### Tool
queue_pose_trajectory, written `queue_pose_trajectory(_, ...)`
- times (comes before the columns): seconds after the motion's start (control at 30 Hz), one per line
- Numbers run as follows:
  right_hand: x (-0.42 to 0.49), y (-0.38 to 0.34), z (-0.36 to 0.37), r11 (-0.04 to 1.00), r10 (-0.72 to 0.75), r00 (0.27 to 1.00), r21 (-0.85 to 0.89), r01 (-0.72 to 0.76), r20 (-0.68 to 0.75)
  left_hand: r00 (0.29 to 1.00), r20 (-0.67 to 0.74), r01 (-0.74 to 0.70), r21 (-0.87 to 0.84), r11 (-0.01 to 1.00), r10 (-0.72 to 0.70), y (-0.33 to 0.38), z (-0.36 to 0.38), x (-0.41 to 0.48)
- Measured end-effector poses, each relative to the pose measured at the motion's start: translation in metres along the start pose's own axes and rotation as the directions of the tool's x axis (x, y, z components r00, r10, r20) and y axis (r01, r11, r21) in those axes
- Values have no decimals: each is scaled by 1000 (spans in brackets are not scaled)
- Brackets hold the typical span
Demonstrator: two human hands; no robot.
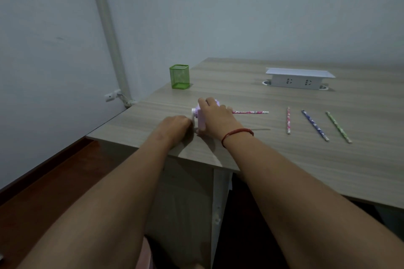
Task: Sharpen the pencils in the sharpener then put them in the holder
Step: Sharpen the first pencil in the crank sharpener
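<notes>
A small pink sharpener [200, 119] stands near the desk's left front edge. My right hand [215, 113] grips its body from above, fingers curled over the top. My left hand [176, 125] is curled at the sharpener's left side, on its crank, which the fingers hide. A pink patterned pencil [250, 112] sticks out of the sharpener's right side, lying level. Three more pencils lie to the right: a pink one [288, 120], a blue one [314, 125] and a green one [338, 126]. The green mesh holder [179, 76] stands at the desk's far left corner.
A white socket box [299, 79] with a raised lid sits at the back of the wooden desk [284, 159]. The desk's left edge runs close to my left hand. A wall outlet with a cable [112, 96] is on the left wall.
</notes>
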State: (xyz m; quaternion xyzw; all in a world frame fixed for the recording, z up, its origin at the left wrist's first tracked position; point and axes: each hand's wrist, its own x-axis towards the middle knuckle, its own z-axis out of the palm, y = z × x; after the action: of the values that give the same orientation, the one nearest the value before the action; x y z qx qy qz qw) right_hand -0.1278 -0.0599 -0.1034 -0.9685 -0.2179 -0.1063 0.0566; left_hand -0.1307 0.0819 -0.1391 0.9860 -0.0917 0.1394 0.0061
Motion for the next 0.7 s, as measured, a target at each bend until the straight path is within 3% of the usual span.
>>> queue_pose_trajectory(0.3,7,1,3,998,29,1000,-57,-29,4,996,-34,-67,257,964,79,-9,-8,33)
queue_pose_trajectory(0.7,3,-4,-8,992,41,998,-119,-34,56,968,-233,-68,104,992,91,-6,-38,31)
